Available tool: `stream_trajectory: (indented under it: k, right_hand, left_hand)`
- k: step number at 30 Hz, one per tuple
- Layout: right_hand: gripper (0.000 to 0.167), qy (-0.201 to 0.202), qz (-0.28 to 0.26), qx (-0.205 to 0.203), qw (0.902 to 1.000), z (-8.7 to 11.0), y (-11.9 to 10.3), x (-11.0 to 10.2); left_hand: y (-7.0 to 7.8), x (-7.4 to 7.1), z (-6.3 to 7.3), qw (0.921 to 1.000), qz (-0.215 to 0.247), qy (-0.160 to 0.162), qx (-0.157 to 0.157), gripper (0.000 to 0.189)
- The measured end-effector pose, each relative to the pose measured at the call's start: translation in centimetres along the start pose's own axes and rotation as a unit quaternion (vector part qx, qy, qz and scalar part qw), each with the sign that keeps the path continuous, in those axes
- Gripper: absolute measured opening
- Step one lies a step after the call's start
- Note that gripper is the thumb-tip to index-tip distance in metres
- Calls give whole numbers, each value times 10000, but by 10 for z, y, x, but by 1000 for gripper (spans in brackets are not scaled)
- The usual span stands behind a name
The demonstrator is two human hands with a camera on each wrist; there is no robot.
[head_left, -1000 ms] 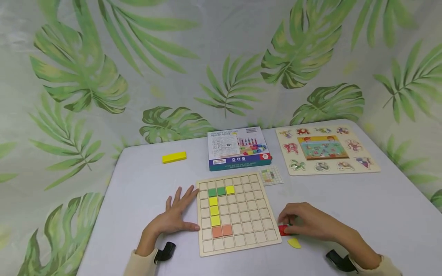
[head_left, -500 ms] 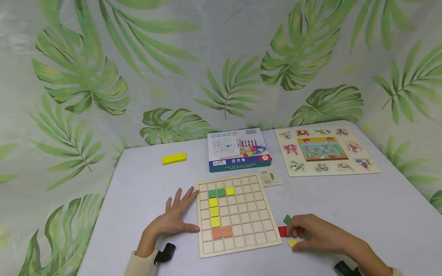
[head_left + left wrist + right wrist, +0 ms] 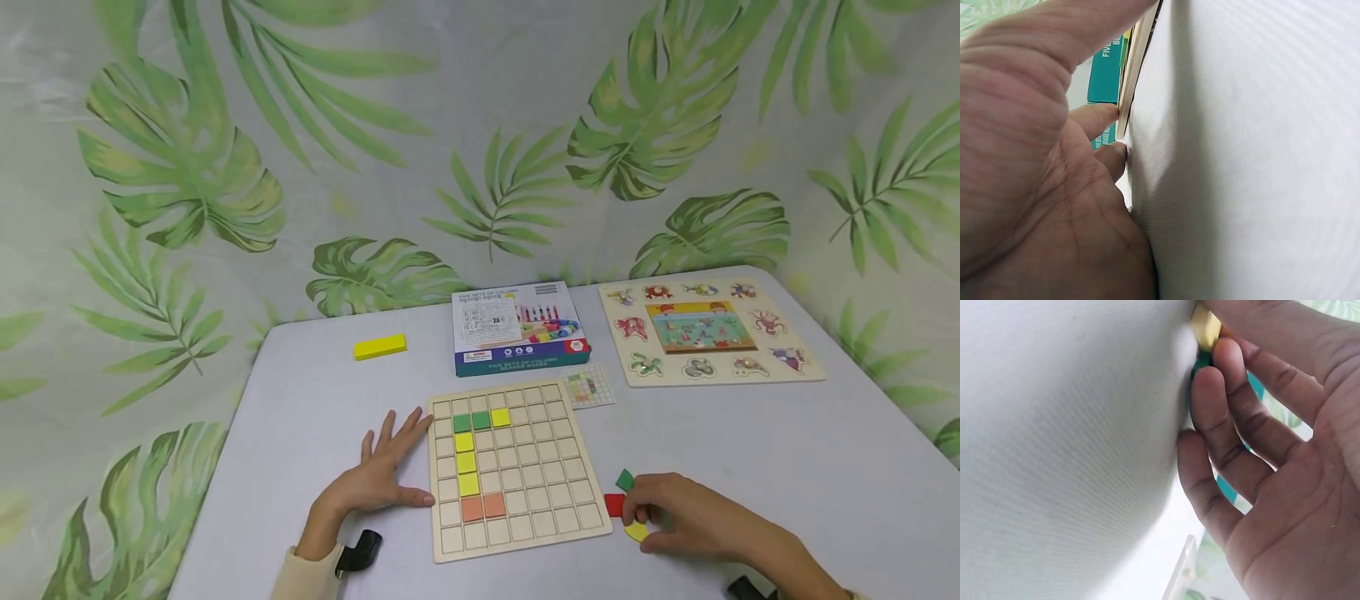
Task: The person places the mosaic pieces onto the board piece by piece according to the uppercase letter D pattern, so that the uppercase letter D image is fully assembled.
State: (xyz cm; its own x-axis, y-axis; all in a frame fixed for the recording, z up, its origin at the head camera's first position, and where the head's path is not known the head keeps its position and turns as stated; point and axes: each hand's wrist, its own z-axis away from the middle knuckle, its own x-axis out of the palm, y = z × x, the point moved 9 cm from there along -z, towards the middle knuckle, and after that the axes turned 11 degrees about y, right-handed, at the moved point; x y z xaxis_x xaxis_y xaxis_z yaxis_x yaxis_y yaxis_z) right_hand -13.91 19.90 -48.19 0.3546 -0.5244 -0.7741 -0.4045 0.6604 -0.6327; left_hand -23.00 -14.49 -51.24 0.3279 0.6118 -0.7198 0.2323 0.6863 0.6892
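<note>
The wooden grid board (image 3: 536, 475) lies flat, with square tiles set in some cells: green tiles (image 3: 471, 422), several yellow tiles (image 3: 467, 462) and orange tiles (image 3: 482, 507). My left hand (image 3: 382, 475) is spread on the cloth, fingertips and thumb at the board's left edge; the left wrist view shows fingers (image 3: 1100, 119) against that edge. Beside the board's right edge, my right hand (image 3: 682, 517) pinches a yellow curved piece (image 3: 637, 531) between thumb and fingers, low over the cloth. A red tile (image 3: 614, 504) and a green piece (image 3: 625, 479) lie by its fingertips, partly hidden.
A small pattern card (image 3: 590, 387) lies at the board's upper right corner. Behind stand a toy box (image 3: 521, 329) and, to the right, a sea-animal puzzle board (image 3: 708, 329). A yellow block (image 3: 380, 347) lies at the back left.
My right hand has moved from the red tile slightly towards me, onto the yellow curved piece, uncovering the green piece. My left hand has stayed at the board's edge.
</note>
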Motion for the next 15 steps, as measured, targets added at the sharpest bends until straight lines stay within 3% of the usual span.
stream_trajectory:
  k: [15]
  right_hand:
    - [19, 167, 632, 234, 9976, 2, 4, -6]
  left_hand:
    - [1, 0, 0, 10000, -22, -23, -30, 117]
